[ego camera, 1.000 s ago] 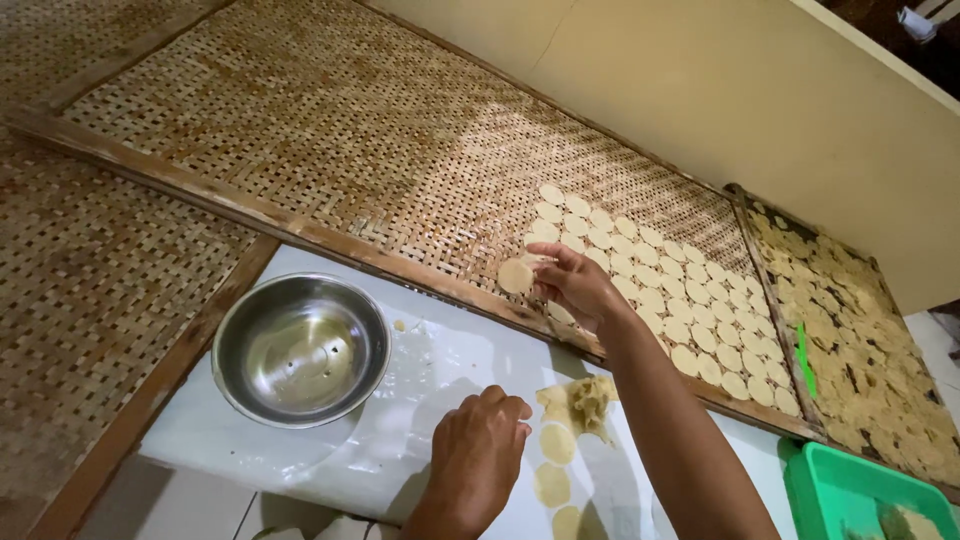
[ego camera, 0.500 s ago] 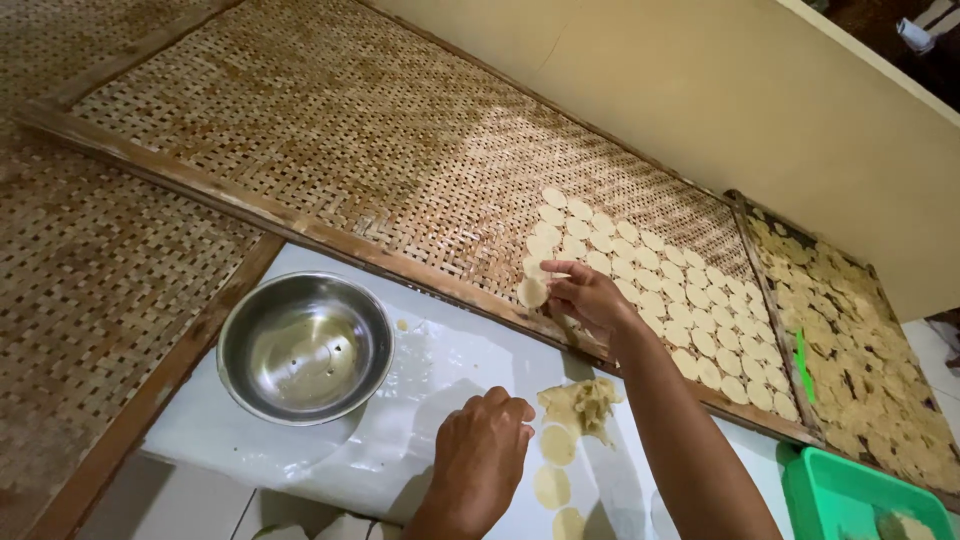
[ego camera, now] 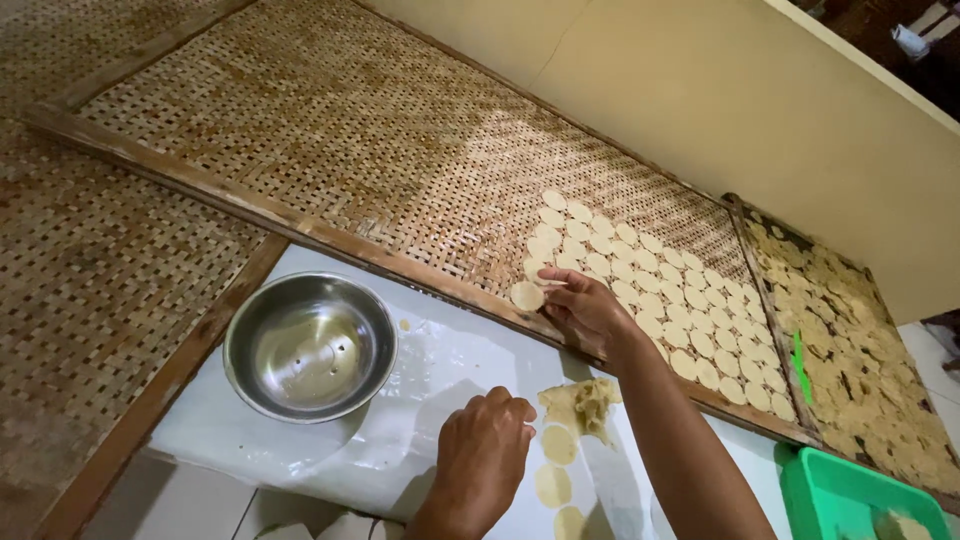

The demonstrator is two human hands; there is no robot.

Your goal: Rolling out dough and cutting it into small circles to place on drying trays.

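Big woven bamboo tray (ego camera: 330, 130), my right hand (ego camera: 585, 312) pinching a round pale dough disc (ego camera: 526, 295), my left hand (ego camera: 485, 460) fingers curled together over white plastic sheet (ego camera: 440, 370)

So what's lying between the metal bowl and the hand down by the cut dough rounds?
Head view: only bare white sheet between bowl and left hand.

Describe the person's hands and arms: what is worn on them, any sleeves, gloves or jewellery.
Both are bare. The left hand has no glove, and no ring or watch shows; its wrist runs out of the picture at the bottom edge. The right hand is bare too, and the right forearm shows no sleeve, band or watch along its whole visible length. No markings can be made out on either.
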